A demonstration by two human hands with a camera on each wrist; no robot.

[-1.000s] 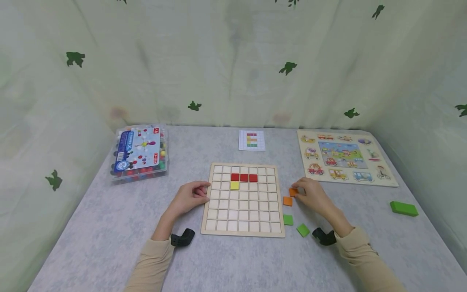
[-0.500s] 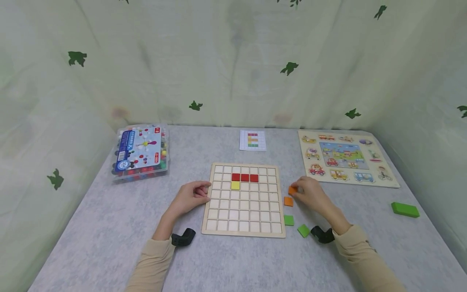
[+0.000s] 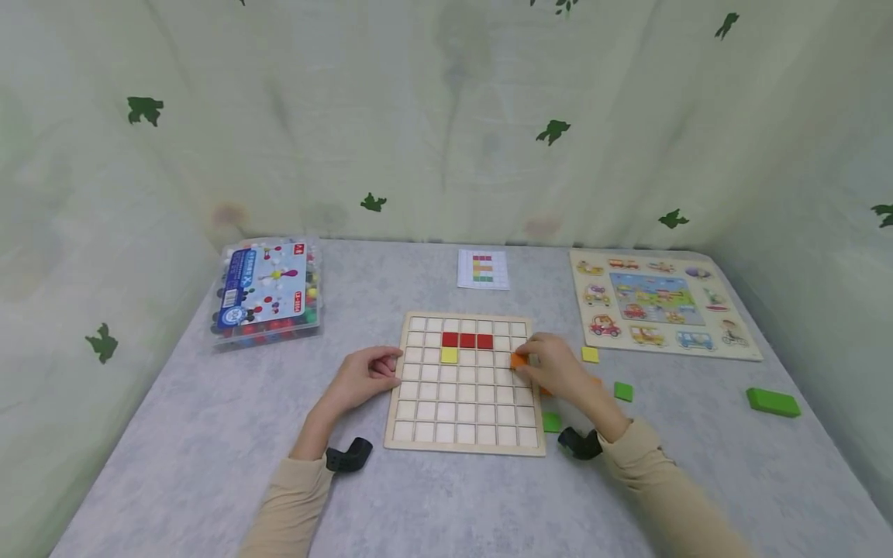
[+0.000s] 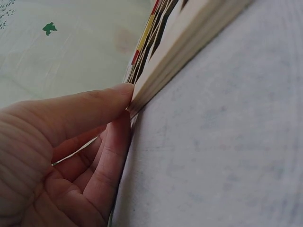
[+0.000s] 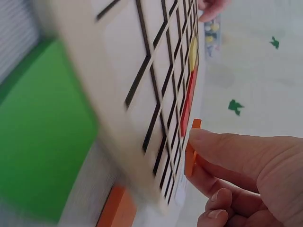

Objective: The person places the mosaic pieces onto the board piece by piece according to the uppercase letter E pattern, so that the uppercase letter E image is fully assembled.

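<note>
Orange tile (image 5: pixel 190 161) edgewise, right wrist only

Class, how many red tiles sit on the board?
3, in one row on the board: left red tile behind a yellow tile, then middle red tile, right red tile. None looks hidden.

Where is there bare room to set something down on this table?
The table is bare between box and card, between card and puzzle, and on the board's near side, between the sleeves. It's crowded at the board's right edge: the right hand pinches an orange tile there, with loose tiles nearby.
</note>
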